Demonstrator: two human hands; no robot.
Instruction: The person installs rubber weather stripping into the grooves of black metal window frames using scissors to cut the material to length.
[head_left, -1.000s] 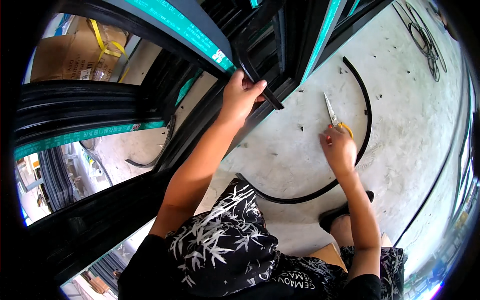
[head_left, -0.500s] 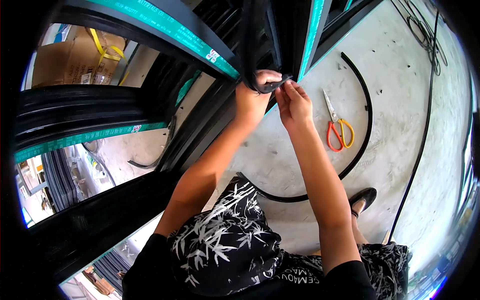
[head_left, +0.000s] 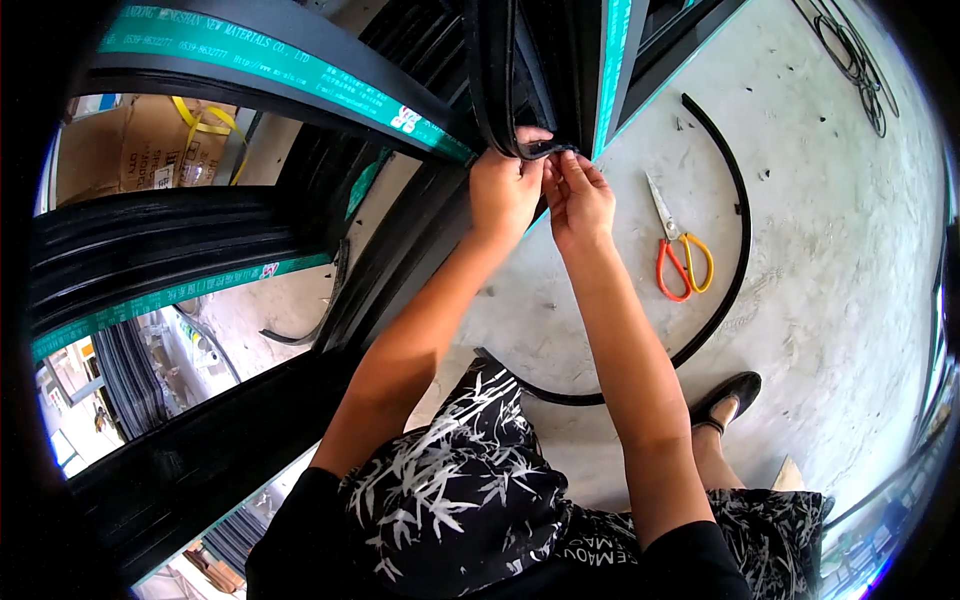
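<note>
A black rubber sealing strip (head_left: 492, 95) loops down beside the corner of a dark window frame (head_left: 440, 200). My left hand (head_left: 503, 195) is closed round the strip near its lower bend. Just to its right, my right hand (head_left: 580, 200) pinches the strip's end between thumb and fingers. The two hands nearly touch, and the fingertips partly cover the strip's end. On the floor to the right lie scissors (head_left: 676, 240) with one red and one yellow handle, blades slightly apart. A cut length of black strip (head_left: 745, 225) curves round them.
Dark frame bars with green film (head_left: 250, 50) fill the left and top. Through them show a cardboard box (head_left: 130, 150) with yellow strapping and bundled black strips (head_left: 130, 375). A coiled dark cable (head_left: 850, 60) lies on the floor at upper right. My shoe (head_left: 728, 400) rests near the curved strip.
The strip's end and my right hand have shifted slightly left, closer to my left hand. The whole view has turned a little. Both hands keep their hold.
</note>
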